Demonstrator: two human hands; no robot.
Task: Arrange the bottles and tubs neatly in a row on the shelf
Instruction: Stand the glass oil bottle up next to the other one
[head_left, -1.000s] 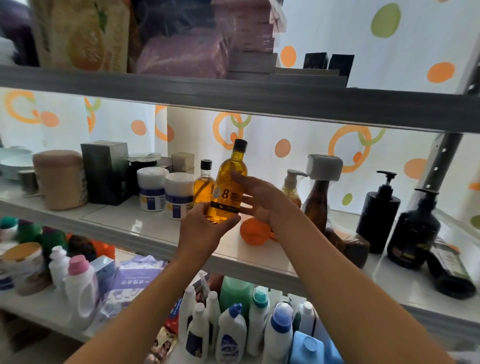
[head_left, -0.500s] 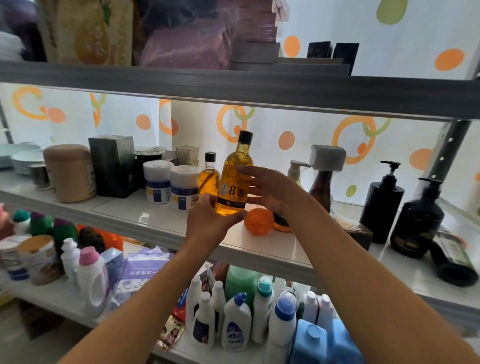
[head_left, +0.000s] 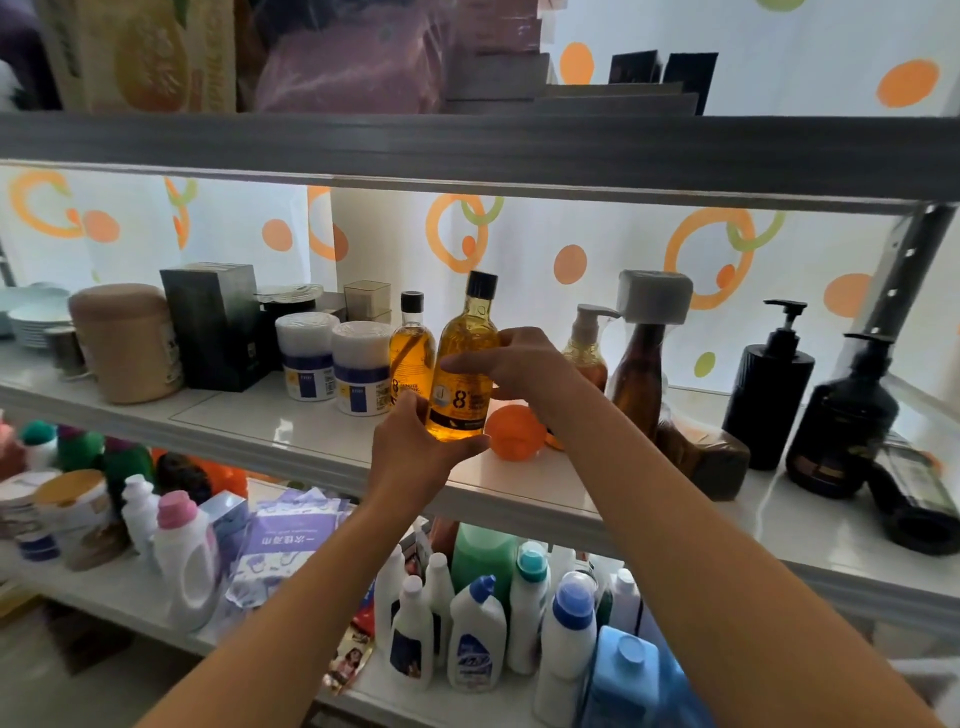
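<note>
Both hands hold an amber bottle (head_left: 464, 364) with a black cap upright over the white middle shelf (head_left: 291, 441). My left hand (head_left: 415, 452) grips its base from below and the left. My right hand (head_left: 514, 364) curls round its middle from the right. A smaller amber bottle (head_left: 411, 348) stands just left of it, beside two white tubs with blue bands (head_left: 358, 366). To the right stand a pump bottle (head_left: 587, 338), a brown bottle with a grey cap (head_left: 641, 364) and two black pump bottles (head_left: 769, 384).
A beige tub (head_left: 124, 343), a dark box (head_left: 213, 322) and stacked plates (head_left: 31, 317) fill the shelf's left end. An orange ball (head_left: 514, 431) lies by the held bottle. A dark bottle (head_left: 914, 499) lies on its side at right. Detergent bottles (head_left: 472, 634) crowd the lower shelf.
The amber bottle has stayed in both hands and has come down a little toward the shelf, close beside the smaller amber bottle. The camera has shifted slightly.
</note>
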